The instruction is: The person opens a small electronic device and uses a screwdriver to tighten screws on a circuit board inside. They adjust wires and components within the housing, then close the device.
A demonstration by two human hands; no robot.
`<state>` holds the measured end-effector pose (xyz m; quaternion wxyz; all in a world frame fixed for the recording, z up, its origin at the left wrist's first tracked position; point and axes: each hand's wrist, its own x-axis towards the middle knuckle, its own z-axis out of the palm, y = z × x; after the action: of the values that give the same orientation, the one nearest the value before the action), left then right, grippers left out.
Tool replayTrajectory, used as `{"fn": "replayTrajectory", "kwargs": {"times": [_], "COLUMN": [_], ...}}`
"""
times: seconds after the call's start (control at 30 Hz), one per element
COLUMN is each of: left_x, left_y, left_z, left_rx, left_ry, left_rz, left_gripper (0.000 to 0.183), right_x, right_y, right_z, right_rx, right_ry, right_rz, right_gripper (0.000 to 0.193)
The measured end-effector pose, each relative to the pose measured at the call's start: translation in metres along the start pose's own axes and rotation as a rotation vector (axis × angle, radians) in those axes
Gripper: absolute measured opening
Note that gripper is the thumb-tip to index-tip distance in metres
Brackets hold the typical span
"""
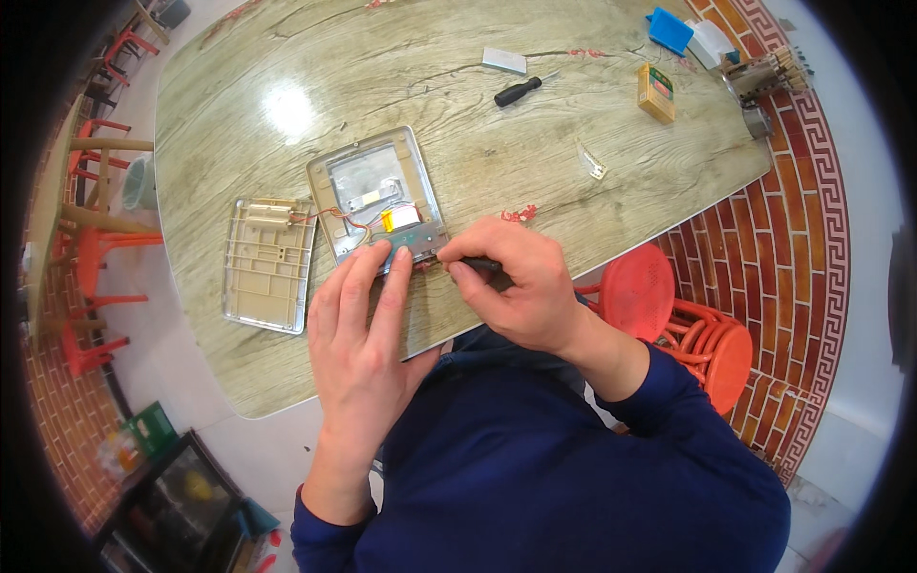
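An opened device's beige and silver housing point(417, 158) lies near the table's front edge, its inside facing up. A grey metal plate point(413, 236) is set in its near end, beside a white block with yellow tape point(401, 219). My left hand point(358, 334) rests with fingers stretched out, the tips pressing on that plate. My right hand point(521, 282) is closed around a small black screwdriver point(482, 264), pointed left at the plate's right end; its tip is hard to make out. Thin wires link the housing to a ribbed beige back cover point(270, 277) at its left.
Farther back on the wood-patterned table point(401, 86) lie another black screwdriver point(519, 92), a small white box point(504, 61), a yellow box point(656, 94), a blue box point(670, 31) and a small pale part point(592, 162). Red stools point(638, 291) stand at the right.
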<state>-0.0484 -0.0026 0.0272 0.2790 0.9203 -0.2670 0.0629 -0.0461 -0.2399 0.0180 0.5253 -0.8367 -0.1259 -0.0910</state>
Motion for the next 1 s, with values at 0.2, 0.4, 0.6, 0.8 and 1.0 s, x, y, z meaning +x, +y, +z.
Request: {"fn": "replayTrajectory", "kwargs": {"times": [0.2, 0.4, 0.6, 0.8, 1.0], "left_x": [0.0008, 0.0000, 0.0000, -0.0004, -0.0001], "left_y": [0.0002, 0.0025, 0.0021, 0.0019, 0.0018], "left_z": [-0.0020, -0.0038, -0.0026, -0.0021, -0.0016], "left_rx": [-0.010, 0.002, 0.003, 0.004, 0.004], "left_ry": [-0.002, -0.023, -0.008, -0.006, -0.003], "left_rz": [0.000, -0.011, -0.011, -0.014, -0.011], "left_gripper": [0.110, 0.112, 0.109, 0.107, 0.107], "right_x": [0.0007, -0.0003, 0.0011, -0.0007, 0.0001], "right_y": [0.0028, 0.0043, 0.0047, 0.0033, 0.0030], "right_z": [0.0045, 0.0037, 0.0051, 0.0035, 0.0027], "right_rx": [0.076, 0.052, -0.027, 0.059, -0.023], "right_ry": [0.078, 0.080, 0.069, 0.057, 0.034], "right_rz": [-0.042, -0.044, -0.142, -0.076, -0.072], "right_gripper": [0.012, 0.015, 0.020, 0.021, 0.021]}}
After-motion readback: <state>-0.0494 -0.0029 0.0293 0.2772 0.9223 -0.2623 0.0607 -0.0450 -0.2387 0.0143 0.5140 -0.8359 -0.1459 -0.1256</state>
